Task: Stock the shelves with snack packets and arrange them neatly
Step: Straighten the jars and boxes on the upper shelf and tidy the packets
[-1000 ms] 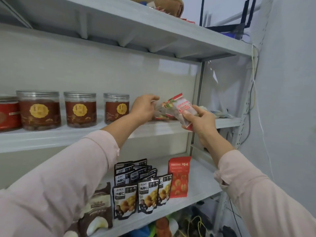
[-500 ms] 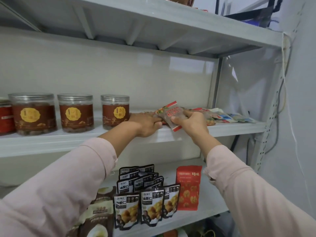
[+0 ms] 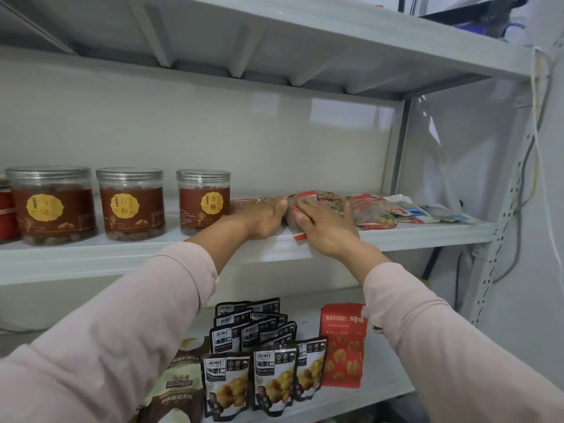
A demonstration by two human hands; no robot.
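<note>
A clear snack packet with red ends (image 3: 293,215) lies flat on the middle shelf (image 3: 427,232), its near end jutting over the front edge. My right hand (image 3: 328,228) lies on top of it with straight fingers, pressing it down. My left hand (image 3: 262,216) lies flat on another packet (image 3: 244,204) just left of it, fingers extended. More packets of the same kind (image 3: 370,210) lie in a row to the right, then white and blue packets (image 3: 427,212).
Three brown-labelled jars (image 3: 203,201) stand on the middle shelf to the left. On the lower shelf (image 3: 384,378) stand several black chestnut pouches (image 3: 274,377), a red pouch (image 3: 343,343) and brown bags (image 3: 174,392). A perforated upright (image 3: 500,239) and cables run down the right.
The packet, held up between both hands a second ago, has come down onto the middle shelf. Both hands have flattened out, the right on it, the left on the neighbouring packet.
</note>
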